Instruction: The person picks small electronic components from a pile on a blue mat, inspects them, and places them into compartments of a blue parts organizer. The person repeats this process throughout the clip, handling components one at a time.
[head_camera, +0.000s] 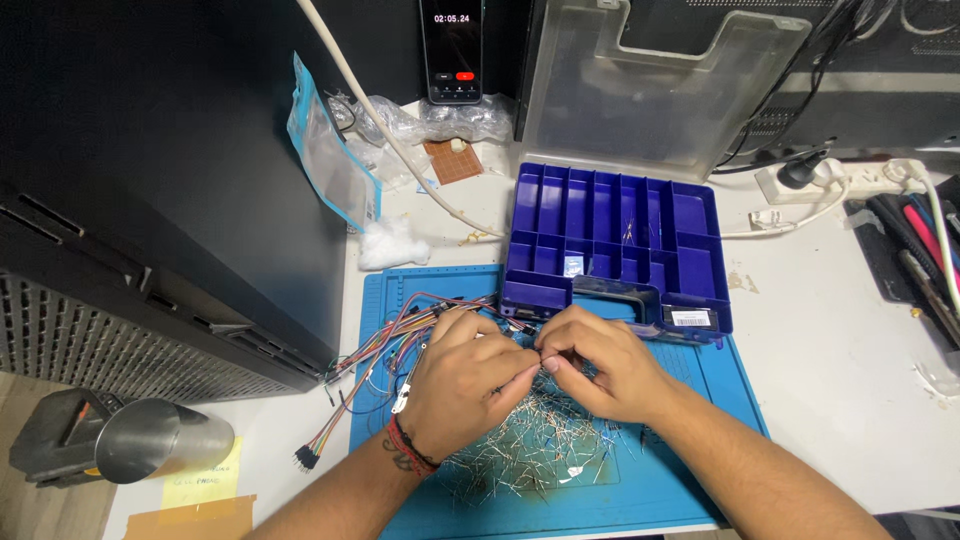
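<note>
My left hand (462, 378) and right hand (600, 365) meet fingertip to fingertip over the blue mat (720, 400), both pinched shut — on some small part, I think, though it's too tiny for me to make out. Beneath them lies a heap of thin metal-legged components (535, 450). Coloured jumper wires (385, 335) fan out left of my left hand. Just beyond my knuckles sits the blue compartment box (615, 235) — its clear lid (660, 85) raised behind.
</note>
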